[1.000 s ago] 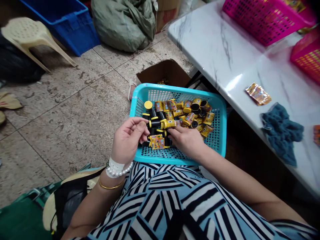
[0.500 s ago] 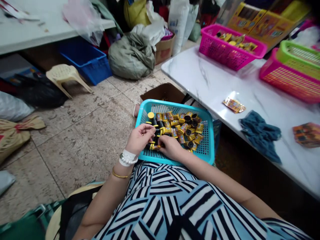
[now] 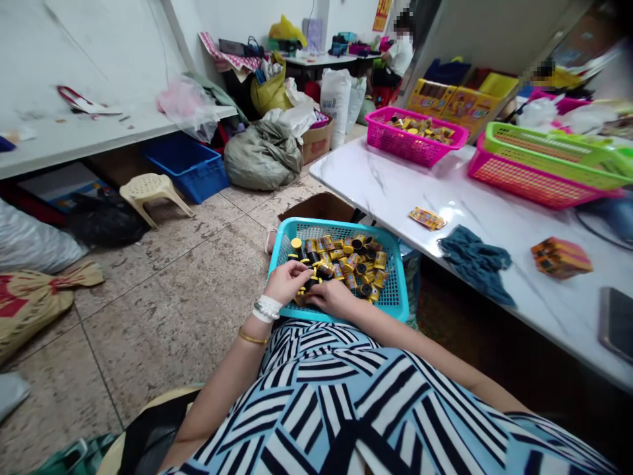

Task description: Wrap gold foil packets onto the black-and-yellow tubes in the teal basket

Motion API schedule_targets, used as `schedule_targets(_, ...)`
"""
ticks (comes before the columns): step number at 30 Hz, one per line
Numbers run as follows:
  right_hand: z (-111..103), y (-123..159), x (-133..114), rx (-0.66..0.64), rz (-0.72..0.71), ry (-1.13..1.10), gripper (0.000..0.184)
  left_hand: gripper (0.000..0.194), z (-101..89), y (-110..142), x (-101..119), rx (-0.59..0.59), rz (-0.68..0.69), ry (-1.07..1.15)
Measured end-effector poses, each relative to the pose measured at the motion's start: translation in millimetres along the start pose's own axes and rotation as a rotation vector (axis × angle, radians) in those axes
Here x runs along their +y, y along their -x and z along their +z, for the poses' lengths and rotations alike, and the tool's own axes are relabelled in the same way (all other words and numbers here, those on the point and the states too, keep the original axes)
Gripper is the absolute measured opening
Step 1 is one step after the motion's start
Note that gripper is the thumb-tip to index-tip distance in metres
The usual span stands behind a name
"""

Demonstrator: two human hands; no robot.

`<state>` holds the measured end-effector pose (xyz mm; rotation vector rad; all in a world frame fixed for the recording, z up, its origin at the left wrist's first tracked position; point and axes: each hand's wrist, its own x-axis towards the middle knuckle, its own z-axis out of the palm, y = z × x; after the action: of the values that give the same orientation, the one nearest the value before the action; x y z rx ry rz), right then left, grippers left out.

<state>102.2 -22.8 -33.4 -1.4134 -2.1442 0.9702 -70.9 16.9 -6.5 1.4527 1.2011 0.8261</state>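
Observation:
A turquoise plastic basket (image 3: 403, 290) rests on my lap. Many small black canisters with yellow caps and yellow printed labels (image 3: 352, 262) lie jumbled in its middle and right. Over the basket's left part, my left hand (image 3: 287, 284) has thumb and fingers pinched together; what lies between them is too small to make out. My right hand (image 3: 337, 299) is low at the near side, its fingers curled close to the left hand. Black and yellow pieces show by its fingertips, but the fingers hide what they grip.
On the marbled table (image 3: 356, 165) to the right are a pink basket of canisters (image 3: 418, 142), stacked pink and green baskets (image 3: 544, 175), a blue cloth (image 3: 475, 260), an orange pack (image 3: 561, 257) and a phone (image 3: 618, 323). A brown carton (image 3: 316, 208) stands beyond my basket. Another person sits far back.
My view has tilted up, bringing the far room and the phone into sight. Both hands stay close together over the basket's left part, their fingers shifted slightly.

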Motion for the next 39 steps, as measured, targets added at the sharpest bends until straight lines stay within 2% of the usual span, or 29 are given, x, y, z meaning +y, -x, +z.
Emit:
schedule_targets(4,-1,0,2,0.033,-0.028,-0.001,0.019,0.035,-1.0,-1,0,-0.035,0.009,-0.005)
schedule_targets(10,-5,-5,4,0.220,0.089,-0.121,0.045,0.035,-1.0,-8,-13,-0.040,0.057,0.017)
schedule_targets(12,-7,-4,2,0.288,0.161,-0.197,0.042,0.036,-1.4,-11,-17,-0.035,0.067,0.030)
schedule_targets(15,-10,0,-6,0.326,0.256,-0.353,0.019,0.038,-3.2,-12,-16,-0.030,0.078,0.073)
schedule_targets(19,-17,10,-23,0.346,0.316,-0.545,0.029,0.041,-3.5,-6,-3,-0.071,0.092,0.154)
schedule_targets(24,-23,19,-48,0.309,0.312,-0.658,0.039,0.037,5.3,7,10,-0.149,0.092,0.247)
schedule_targets(27,-27,21,-54,0.328,0.265,-0.660,0.040,0.036,8.2,11,14,-0.131,0.100,0.266)
schedule_targets(30,-31,23,-51,0.416,0.226,-0.617,0.040,0.036,10.0,14,18,-0.099,0.115,0.275)
schedule_targets(35,-33,23,-41,0.575,0.215,-0.567,0.046,0.035,15.9,24,29,0.034,0.142,0.321)
schedule_targets(39,-35,22,-42,0.651,0.196,-0.539,0.049,0.036,14.4,38,44,0.058,0.185,0.360)
